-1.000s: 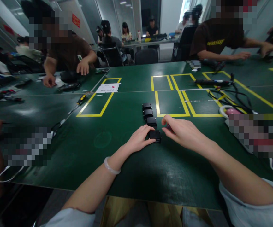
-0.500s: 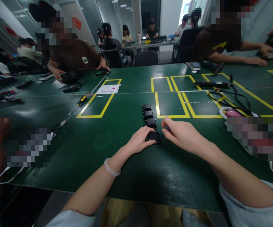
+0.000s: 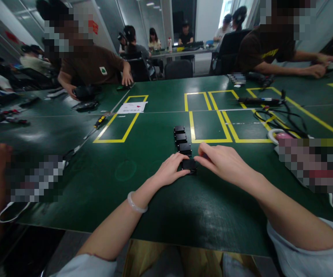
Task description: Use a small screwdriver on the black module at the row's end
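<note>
Between both hands, left hand (image 3: pixel 170 168) and right hand (image 3: pixel 224 161) pinching it, the nearest black block (image 3: pixel 189 164) heads a four-block row (image 3: pixel 180 139) running away across the desk (image 3: pixel 143 154), open surface either side.

Both forearms are bare from wrist to above the elbow; the left hand (image 3: pixel 170 169) wears no ring or glove, and just behind it a smooth, pale, milky bangle (image 3: pixel 136 203) circles the wrist, rounded and unbroken; the right hand (image 3: pixel 226 163) is equally bare, with no band or watch behind it; far back from each hand a short, loose sleeve of light grey-blue cloth begins, the left sleeve (image 3: pixel 87 266) with a thin, slightly frayed-looking hem, the right sleeve (image 3: pixel 307 252) fuller and softly creased; between them, below the arms, shows tan or mustard fabric (image 3: pixel 183 259) over the lap.
</note>
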Available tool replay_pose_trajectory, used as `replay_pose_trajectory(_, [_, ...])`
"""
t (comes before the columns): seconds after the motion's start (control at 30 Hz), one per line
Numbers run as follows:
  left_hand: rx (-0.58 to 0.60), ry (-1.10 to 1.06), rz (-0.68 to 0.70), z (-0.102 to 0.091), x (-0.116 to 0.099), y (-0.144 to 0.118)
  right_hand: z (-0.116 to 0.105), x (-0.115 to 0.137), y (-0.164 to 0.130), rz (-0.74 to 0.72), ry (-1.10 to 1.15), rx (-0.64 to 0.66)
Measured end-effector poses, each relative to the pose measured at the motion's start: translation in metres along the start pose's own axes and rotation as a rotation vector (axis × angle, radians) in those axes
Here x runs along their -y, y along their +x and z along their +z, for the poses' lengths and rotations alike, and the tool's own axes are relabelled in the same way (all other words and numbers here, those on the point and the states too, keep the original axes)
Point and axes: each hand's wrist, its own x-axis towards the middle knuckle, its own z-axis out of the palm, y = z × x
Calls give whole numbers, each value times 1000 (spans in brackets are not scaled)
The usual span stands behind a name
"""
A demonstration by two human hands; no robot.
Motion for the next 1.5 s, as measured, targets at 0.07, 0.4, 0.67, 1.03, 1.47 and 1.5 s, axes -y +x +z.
replay_pose_trajectory(0.07, [-2,-7,1,0,0,0,1,-1,0,8,-11,8])
replay_pose_trajectory(0.4, [-4,-36,4,0,0,-1,-2,1,-1,6,-19,12])
replay_pose_trajectory(0.67, [2,-38,-3,-1,-1,0,-3,0,-3,-37,-5,6])
replay_pose_trajectory(1.03, [-2,-21,9,0,0,-1,1,-1,-1,-9,-2,9])
replay_pose_trajectory(1.47, [-3,-28,5,1,1,0,0,-2,-1,12,9,15])
replay_pose_trajectory(1.5, [0,-27,2,0,1,0,1,-3,-1,4,25,7])
